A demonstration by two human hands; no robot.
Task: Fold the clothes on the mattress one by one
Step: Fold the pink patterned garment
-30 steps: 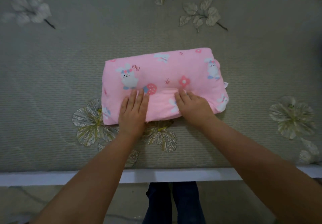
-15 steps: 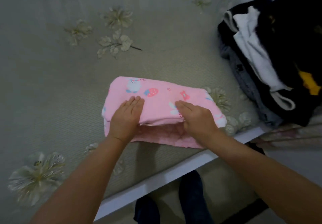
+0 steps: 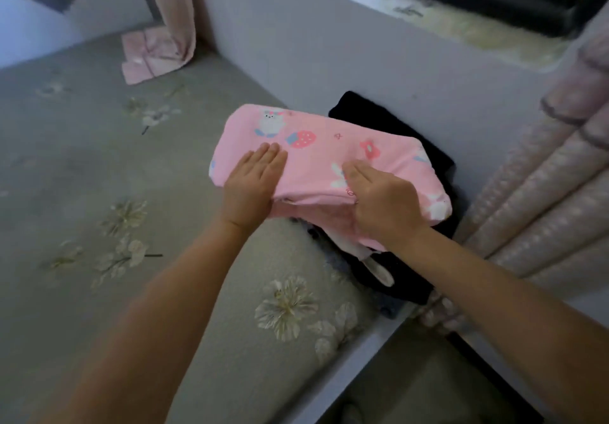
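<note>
A folded pink garment (image 3: 329, 156) printed with rabbits and strawberries is held up above the grey flowered mattress (image 3: 99, 176), partly over a pile of dark clothes (image 3: 405, 278) by the wall. My left hand (image 3: 253, 186) grips its near left edge, fingers flat on top. My right hand (image 3: 379, 202) grips the near right edge the same way. Both thumbs are hidden under the fabric. A white strip of cloth (image 3: 375, 265) sticks out of the dark pile below the garment.
A grey low wall (image 3: 329, 61) runs behind the pile, with a window ledge above it. A pink curtain (image 3: 543, 199) hangs at the right. Another pink cloth (image 3: 148, 61) lies in the far corner of the mattress. The white bed edge (image 3: 362, 354) is near me.
Both hands lifted the folded pink garment off the mattress and carried it to the right, over the dark pile. My view turned right with it.
</note>
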